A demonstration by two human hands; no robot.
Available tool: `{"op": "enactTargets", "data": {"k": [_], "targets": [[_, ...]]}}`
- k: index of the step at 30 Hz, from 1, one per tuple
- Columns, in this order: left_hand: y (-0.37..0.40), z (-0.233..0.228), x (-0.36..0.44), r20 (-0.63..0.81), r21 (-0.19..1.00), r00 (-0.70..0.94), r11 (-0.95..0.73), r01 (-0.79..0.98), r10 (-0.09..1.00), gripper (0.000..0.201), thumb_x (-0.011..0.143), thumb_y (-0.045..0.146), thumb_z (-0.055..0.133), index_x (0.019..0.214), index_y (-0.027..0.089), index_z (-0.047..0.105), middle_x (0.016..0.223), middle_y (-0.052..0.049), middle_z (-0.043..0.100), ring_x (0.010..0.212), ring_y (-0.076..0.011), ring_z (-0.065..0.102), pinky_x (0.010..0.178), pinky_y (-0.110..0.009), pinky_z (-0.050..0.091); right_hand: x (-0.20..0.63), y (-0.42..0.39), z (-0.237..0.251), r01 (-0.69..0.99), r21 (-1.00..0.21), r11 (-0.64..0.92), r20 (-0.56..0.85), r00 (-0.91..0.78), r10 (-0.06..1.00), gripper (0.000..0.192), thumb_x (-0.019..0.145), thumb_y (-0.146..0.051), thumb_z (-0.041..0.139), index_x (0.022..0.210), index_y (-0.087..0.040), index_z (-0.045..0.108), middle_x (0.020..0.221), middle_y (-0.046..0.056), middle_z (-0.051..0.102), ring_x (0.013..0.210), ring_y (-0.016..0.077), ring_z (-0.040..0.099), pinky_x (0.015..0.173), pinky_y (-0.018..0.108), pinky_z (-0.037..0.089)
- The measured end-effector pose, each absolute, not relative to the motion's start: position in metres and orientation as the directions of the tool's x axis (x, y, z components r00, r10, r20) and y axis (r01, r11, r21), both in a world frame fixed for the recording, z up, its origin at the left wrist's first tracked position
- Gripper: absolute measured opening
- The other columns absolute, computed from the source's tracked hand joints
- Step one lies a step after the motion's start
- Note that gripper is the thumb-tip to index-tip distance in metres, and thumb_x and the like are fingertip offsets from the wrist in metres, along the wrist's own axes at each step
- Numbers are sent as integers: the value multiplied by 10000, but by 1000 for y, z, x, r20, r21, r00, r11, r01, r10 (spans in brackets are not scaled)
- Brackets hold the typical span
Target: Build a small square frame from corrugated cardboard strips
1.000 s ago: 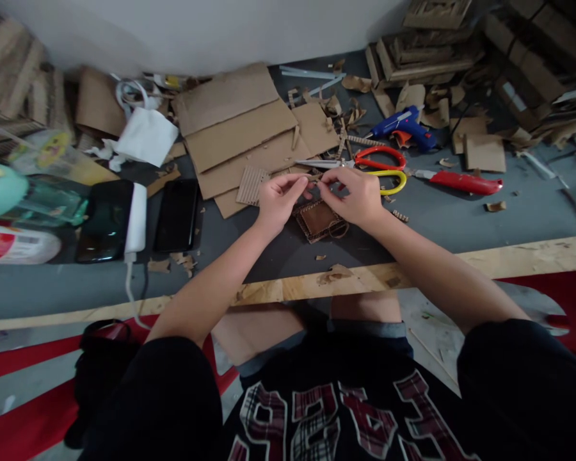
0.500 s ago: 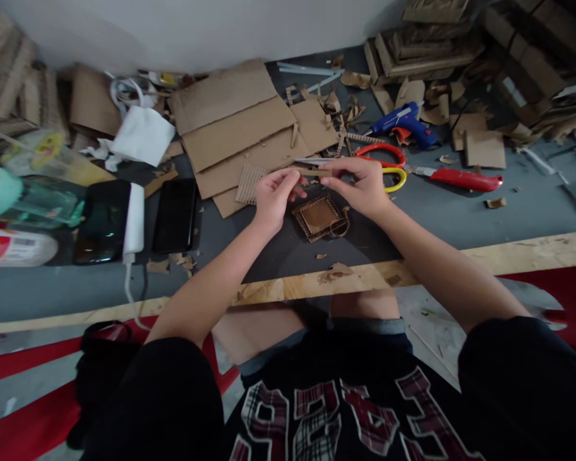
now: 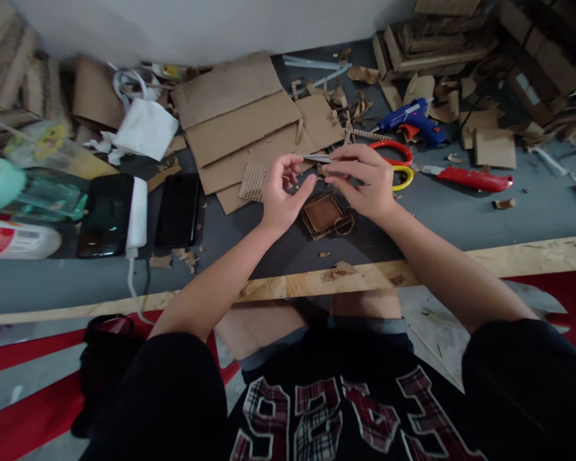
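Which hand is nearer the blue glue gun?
Right. The right hand is below-left of the blue glue gun, by the scissors; the left hand sits farther left.

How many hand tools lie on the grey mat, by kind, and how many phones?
Scissors: 1
Glue gun: 1
Utility knife: 1
Phones: 2
Total: 5

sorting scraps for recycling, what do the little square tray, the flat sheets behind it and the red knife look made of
Square tray: corrugated cardboard, matte brown, with rippled edges showing. Flat sheets: plain brown cardboard, dull, creased into panels. Red knife: the glossy red handle looks like plastic; the grey tip is probably metal.
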State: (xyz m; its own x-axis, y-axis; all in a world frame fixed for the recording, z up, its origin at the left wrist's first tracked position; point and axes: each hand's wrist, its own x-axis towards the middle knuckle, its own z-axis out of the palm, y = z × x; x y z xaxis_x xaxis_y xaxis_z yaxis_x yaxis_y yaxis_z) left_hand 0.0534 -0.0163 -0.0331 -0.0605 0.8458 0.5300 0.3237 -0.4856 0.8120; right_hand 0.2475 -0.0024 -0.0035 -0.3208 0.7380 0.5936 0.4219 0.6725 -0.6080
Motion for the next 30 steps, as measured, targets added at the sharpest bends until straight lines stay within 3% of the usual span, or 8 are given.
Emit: {"op": "enactTargets", "data": {"k": [2, 5, 10, 19, 30], "targets": [[-20, -28, 52, 580, 739, 28, -541, 401, 814, 420, 859, 619, 652, 1016, 229, 661, 829, -13, 656, 734, -112, 619, 689, -258, 501, 249, 0, -5, 465, -500, 731, 626, -388, 676, 218, 937, -399, 609, 1019, -291, 780, 1196, 71, 710, 1098, 254, 664, 921, 448, 556], [-22, -22, 52, 599, 701, 124, -593, 397, 791, 326, 879, 534, 672, 879, 208, 686, 704, 12, 627, 664, -103, 594, 687, -248, 504, 250, 4, -11, 444, -393, 805, 676, -454, 580, 245, 982, -333, 541, 1077, -300, 764, 1147, 47, 730, 1092, 229, 676, 939, 441, 548], [-21, -21, 54, 652, 670, 154, -660, 341, 742, 196, 920, 359, 666, 847, 185, 718, 741, -6, 695, 661, -83, 607, 629, -206, 475, 249, 5, -18, 417, -330, 847, 750, -429, 504, 240, 980, -293, 559, 1107, -263, 760, 1058, 46, 760, 1011, 201, 706, 886, 391, 569], [-21, -24, 54, 633, 714, 114, -634, 298, 766, 159, 885, 329, 704, 860, 183, 760, 709, -4, 718, 606, -69, 600, 563, -185, 459, 250, 2, -14, 447, -341, 827, 721, -440, 535, 247, 983, -303, 551, 1055, -252, 782, 1051, 38, 779, 985, 203, 728, 871, 393, 581], [-17, -29, 53, 469, 843, 144, -490, 219, 871, 346, 880, 520, 671, 874, 181, 742, 753, -23, 721, 598, -80, 576, 545, -223, 416, 251, 3, -15, 452, -376, 809, 696, -439, 569, 234, 972, -291, 572, 1062, -243, 783, 1059, 47, 777, 1005, 199, 727, 896, 388, 584]]}}
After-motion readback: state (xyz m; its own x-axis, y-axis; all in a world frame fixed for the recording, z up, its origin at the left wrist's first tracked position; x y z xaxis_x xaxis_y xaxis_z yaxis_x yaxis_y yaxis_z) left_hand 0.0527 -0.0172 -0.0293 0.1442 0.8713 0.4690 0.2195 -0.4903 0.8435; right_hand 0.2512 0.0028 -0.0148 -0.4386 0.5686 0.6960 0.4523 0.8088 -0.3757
